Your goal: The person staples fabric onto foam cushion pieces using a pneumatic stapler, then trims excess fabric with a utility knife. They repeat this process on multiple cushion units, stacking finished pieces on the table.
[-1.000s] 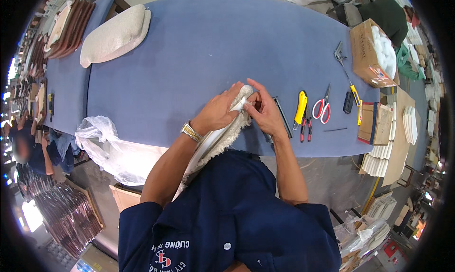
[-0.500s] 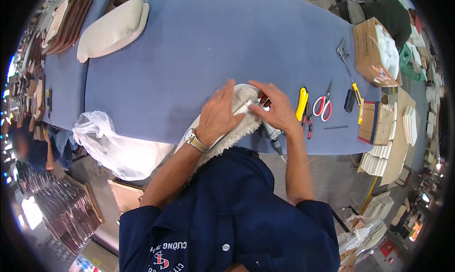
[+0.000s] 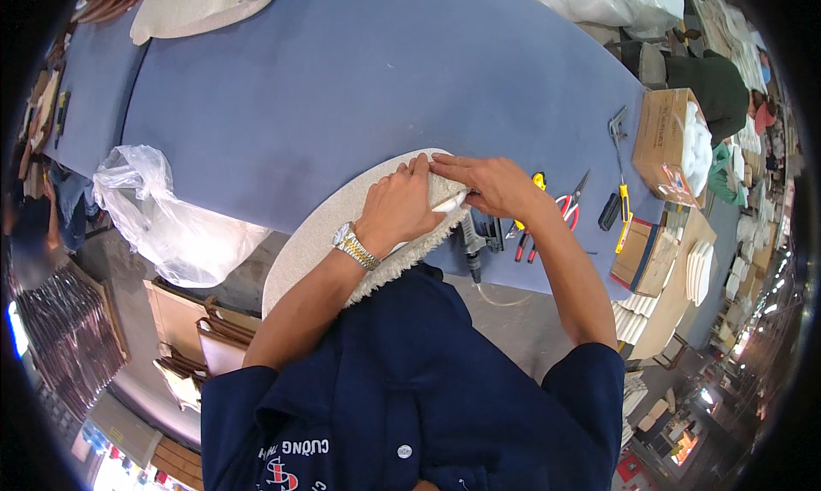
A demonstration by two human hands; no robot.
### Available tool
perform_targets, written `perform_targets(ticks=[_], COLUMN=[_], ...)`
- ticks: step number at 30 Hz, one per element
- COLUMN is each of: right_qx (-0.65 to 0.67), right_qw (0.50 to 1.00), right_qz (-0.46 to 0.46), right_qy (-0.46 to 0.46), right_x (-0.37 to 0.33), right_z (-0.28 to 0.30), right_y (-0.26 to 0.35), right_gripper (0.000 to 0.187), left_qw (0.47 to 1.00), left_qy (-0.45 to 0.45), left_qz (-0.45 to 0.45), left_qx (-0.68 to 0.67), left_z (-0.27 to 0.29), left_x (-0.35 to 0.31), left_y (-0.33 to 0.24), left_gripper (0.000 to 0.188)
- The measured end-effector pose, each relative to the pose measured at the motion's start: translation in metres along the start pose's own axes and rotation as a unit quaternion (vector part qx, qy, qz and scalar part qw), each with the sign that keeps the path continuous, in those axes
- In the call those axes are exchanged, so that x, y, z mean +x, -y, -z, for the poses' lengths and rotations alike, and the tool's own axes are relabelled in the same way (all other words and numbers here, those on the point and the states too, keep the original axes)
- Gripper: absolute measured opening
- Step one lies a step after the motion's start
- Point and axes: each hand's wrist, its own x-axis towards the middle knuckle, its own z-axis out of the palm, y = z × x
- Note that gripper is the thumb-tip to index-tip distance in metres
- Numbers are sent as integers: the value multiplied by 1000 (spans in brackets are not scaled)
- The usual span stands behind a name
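Observation:
A rounded beige upholstered cushion point(image 3: 308, 239) leans across the near table edge against my body, its shaggy frayed fabric border point(image 3: 409, 253) running along the side closest to me. My left hand point(image 3: 398, 204), with a metal watch on the wrist, grips the cushion's top, fingers over the fabric and thumb toward the border. Beside it, my right hand point(image 3: 498, 186) pinches the fabric at the cushion's far right end; the fingertips of both hands nearly meet. Between the hands a white strip point(image 3: 450, 203) shows under the fold. A grey corded tool point(image 3: 472, 250) lies just right of the cushion.
On the blue table point(image 3: 359, 72), red-handled scissors point(image 3: 568, 205), a yellow-handled tool point(image 3: 623, 202) and pliers point(image 3: 525, 250) lie to the right. A carton point(image 3: 660, 140) with white filling stands beyond them. Clear plastic point(image 3: 192, 234) hangs at the left edge; another cushion point(image 3: 201, 5) lies far left.
More of the cushion's smooth beige face now shows at the left. My right hand has flattened over its end, fingers reaching toward the left hand. The whole view has shifted and turned.

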Motion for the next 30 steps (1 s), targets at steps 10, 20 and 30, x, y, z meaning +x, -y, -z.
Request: perform_targets(ticks=[10, 20, 30], right_qx=[-21, 588, 616], right_qw=[970, 632, 724], right_qz=[49, -41, -171], right_qy=[-237, -503, -260], right_x=[-12, -3, -7], right_z=[-42, -115, -101], right_y=[-8, 20, -12], right_gripper=[66, 57, 69], left_qw=[1000, 990, 938], left_qy=[22, 25, -55], left_qz=[-8, -100, 289], left_qx=[-20, -100, -183], left_z=[14, 23, -28], left_x=[7, 5, -150], left_y=[3, 20, 219], left_gripper=[86, 85, 75])
